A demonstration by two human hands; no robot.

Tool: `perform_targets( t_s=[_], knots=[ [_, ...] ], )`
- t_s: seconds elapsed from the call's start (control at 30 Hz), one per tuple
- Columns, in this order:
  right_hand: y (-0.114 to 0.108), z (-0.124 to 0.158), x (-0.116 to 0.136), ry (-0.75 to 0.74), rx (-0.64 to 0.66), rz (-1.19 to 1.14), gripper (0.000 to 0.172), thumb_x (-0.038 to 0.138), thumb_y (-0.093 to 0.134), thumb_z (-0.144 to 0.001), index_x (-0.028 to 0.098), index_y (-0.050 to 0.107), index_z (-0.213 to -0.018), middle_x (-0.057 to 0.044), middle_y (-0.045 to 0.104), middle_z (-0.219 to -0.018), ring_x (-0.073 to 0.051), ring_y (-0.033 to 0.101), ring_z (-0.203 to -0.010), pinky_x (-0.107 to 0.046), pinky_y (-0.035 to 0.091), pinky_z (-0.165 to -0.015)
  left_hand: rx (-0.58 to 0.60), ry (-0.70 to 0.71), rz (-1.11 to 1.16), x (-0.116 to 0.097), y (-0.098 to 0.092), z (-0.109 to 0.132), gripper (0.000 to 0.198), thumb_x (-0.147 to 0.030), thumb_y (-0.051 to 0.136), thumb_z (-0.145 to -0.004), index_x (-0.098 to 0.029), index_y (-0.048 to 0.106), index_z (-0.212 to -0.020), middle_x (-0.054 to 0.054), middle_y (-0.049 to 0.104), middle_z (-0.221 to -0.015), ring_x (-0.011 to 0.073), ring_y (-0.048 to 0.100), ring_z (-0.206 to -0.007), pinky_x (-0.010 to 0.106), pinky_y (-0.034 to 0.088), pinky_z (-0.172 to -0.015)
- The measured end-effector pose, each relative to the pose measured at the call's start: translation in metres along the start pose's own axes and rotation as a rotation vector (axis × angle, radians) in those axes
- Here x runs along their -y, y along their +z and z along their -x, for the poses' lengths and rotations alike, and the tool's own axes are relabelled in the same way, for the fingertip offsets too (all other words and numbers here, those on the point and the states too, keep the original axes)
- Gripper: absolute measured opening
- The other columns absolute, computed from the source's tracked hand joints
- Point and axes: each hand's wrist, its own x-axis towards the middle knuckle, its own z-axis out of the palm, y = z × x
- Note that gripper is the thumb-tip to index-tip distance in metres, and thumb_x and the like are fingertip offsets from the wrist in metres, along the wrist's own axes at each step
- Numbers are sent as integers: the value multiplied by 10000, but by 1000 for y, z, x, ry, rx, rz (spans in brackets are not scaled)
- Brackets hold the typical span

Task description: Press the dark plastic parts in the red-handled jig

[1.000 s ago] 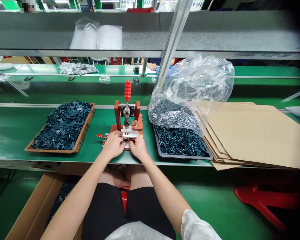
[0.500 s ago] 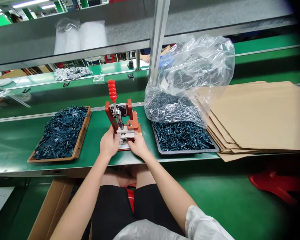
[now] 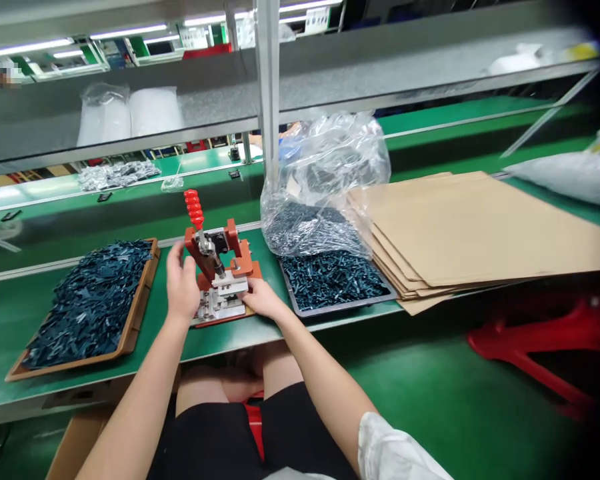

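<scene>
A toggle clamp press (image 3: 225, 267) with a red ribbed handle (image 3: 193, 209), reddish-brown frame and metal fixture block stands on the green bench. Its handle points up. My left hand (image 3: 183, 287) is at the left side of the press, fingers raised and thumb apart, with nothing visible in it. On the other side, my right hand (image 3: 263, 298) has its fingers drawn together against the right end of the metal block (image 3: 230, 287). Its fingertips are partly hidden, and any small part in them cannot be made out.
Left of the press lies a brown tray (image 3: 140, 297) heaped with dark blue-green strips. To the right is a dark tray (image 3: 345, 307) of small dark pieces, partly under a clear plastic bag (image 3: 330, 153). Cardboard sheets (image 3: 480, 227) lie beyond. An upright post (image 3: 268, 87) supports the shelf.
My left hand has moved off the metal block to the press's left side, and its fingers have opened. My right hand remains at the block's right end. The view has swung right.
</scene>
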Motion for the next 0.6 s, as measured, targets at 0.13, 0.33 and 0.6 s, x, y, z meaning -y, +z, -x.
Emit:
perform_targets(
  t_s=[0.13, 0.33, 0.6],
  knots=[
    [-1, -1, -1, 45, 14, 8, 236, 129, 651, -793, 182, 779, -984, -40, 800, -952, -229, 742, -918, -327, 575, -855, -35, 274, 268, -79, 9, -33, 544, -493, 442, -1004, -320, 324, -1506, 77, 472, -1538, 225, 470, -1429, 413, 432, -1178],
    [-2, 7, 6, 72, 21, 98, 296, 67, 604, -745, 156, 771, -971, -49, 794, -959, -245, 728, -934, -341, 563, -887, -107, 494, 130, -121, 15, 3, 220, -420, 469, -994, -276, 558, -1134, 42, 589, -1042, 207, 646, -1037, 415, 574, -936],
    [-4, 10, 4, 40, -25, 198, 276, 109, 563, -744, 151, 749, -943, -54, 780, -927, -254, 706, -896, -344, 553, -858, 10, 491, -83, -86, 9, 4, 377, -527, 442, -989, -233, 542, -1201, 63, 590, -1255, 321, 638, -1234, 547, 519, -1066]
  ],
)
